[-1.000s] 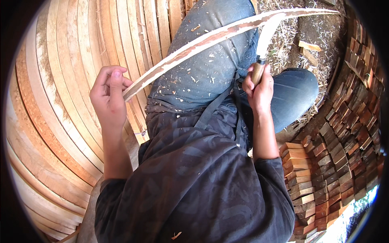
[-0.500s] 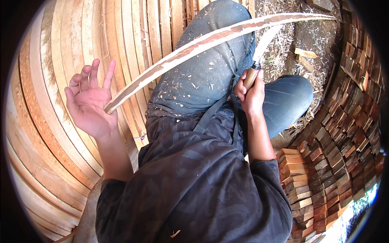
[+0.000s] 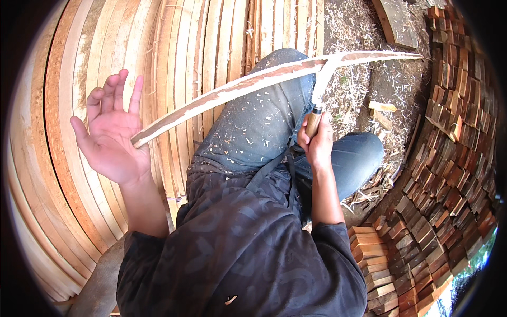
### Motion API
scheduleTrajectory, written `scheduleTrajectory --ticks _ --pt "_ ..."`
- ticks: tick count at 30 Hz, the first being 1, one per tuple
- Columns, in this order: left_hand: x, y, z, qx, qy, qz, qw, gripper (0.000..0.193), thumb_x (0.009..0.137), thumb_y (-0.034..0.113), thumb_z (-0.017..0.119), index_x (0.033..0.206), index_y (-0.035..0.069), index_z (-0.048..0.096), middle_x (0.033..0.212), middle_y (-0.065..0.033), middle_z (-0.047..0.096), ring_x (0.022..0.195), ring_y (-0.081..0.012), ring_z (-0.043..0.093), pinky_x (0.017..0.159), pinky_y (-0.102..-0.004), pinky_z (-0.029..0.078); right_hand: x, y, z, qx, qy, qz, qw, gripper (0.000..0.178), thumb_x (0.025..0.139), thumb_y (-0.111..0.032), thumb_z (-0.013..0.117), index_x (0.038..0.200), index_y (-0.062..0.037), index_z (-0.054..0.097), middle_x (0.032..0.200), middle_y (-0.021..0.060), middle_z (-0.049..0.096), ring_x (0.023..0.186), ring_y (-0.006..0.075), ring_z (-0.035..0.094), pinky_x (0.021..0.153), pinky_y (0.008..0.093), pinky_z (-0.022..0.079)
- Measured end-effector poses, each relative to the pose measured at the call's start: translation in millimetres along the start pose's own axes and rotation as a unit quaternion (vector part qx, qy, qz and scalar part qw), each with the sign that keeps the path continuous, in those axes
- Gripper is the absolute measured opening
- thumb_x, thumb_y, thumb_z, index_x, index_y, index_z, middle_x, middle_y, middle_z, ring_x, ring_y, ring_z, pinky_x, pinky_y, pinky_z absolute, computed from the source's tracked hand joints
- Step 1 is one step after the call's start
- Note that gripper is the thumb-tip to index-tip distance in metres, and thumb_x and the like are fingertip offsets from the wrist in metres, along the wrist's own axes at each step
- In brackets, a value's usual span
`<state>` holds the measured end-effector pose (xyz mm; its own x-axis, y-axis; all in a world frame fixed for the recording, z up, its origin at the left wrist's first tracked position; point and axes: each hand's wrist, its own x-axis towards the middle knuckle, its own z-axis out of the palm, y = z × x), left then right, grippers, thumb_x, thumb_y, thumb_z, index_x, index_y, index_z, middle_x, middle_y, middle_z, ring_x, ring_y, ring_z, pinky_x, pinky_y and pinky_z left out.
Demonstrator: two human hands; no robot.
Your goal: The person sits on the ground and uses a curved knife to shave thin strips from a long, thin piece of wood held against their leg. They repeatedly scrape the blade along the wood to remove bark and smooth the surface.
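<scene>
Strip of wood (image 3: 253, 84), long, thin and bowed, part bark and part pale shaved face, lies across the raised knee (image 3: 259, 121), running from about 8 o'clock up to 2 o'clock. Near end touches the left hand (image 3: 113, 134) at its palm edge; that hand is spread flat, fingers splayed, gripping nothing. Right hand (image 3: 317, 145) is clenched round the wooden handle of a knife (image 3: 318, 103), blade up against the strip near its middle. Jeans carry pale shavings. Stacked curved planks (image 3: 79, 132) fill 9 to 12 o'clock, shavings litter the ground (image 3: 369, 90) at 1 o'clock, small cut wood blocks (image 3: 449, 174) are piled from 3 to 5 o'clock. Risk, as a judgement: with the left hand open the strip is only propped, so blade pressure could make it slide or spring off the knee, and the knife could slip toward the leg
</scene>
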<state>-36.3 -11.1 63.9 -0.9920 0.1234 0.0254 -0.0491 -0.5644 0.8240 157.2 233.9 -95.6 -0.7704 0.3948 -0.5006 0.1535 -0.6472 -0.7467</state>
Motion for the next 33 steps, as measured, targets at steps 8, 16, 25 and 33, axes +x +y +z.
scheduleTrajectory --ticks 8,16,25,33 --pt "5 1 8 -0.025 0.037 0.029 0.999 0.061 0.094 0.054 0.036 0.113 -0.002 0.048 0.126 -0.0286 0.046 0.132 -0.0415 0.032 0.114 -0.062 0.012 8 -15 6 0.006 -0.021 -0.015 1.0 0.057 0.103 -0.046 0.024 0.08 -0.0025 0.053 0.05 0.0017 0.043 0.04 0.0079 0.034 0.038 0.0227 0.025" --pt "0 5 11 -0.037 0.014 0.038 0.998 0.073 0.089 0.065 0.038 0.116 -0.003 0.045 0.131 -0.0292 0.041 0.135 -0.0407 0.027 0.114 -0.0617 0.01 -3 -20 11 0.016 -0.025 -0.05 0.998 0.049 0.103 -0.04 0.033 0.079 -0.0012 0.052 0.053 0.0017 0.044 0.041 0.007 0.035 0.039 0.0218 0.028" --pt "3 -1 9 0.002 -0.039 0.047 0.998 0.079 0.088 0.071 0.032 0.119 0.0 0.047 0.131 -0.0256 0.042 0.134 -0.0382 0.028 0.114 -0.0603 0.009 -12 -9 15 -0.148 -0.073 0.006 0.986 0.057 0.102 -0.048 0.024 0.081 -0.0025 0.052 0.05 0.0022 0.043 0.038 0.0081 0.034 0.036 0.0224 0.026" --pt "-1 5 10 -0.009 -0.031 0.038 0.999 0.079 0.087 0.072 0.032 0.119 0.0 0.046 0.13 -0.0264 0.042 0.134 -0.0383 0.028 0.114 -0.0601 0.009 -7 -14 20 -0.167 -0.089 -0.01 0.982 0.056 0.102 -0.05 0.024 0.083 -0.0042 0.05 0.05 0.0016 0.041 0.037 0.0083 0.032 0.038 0.0235 0.027"
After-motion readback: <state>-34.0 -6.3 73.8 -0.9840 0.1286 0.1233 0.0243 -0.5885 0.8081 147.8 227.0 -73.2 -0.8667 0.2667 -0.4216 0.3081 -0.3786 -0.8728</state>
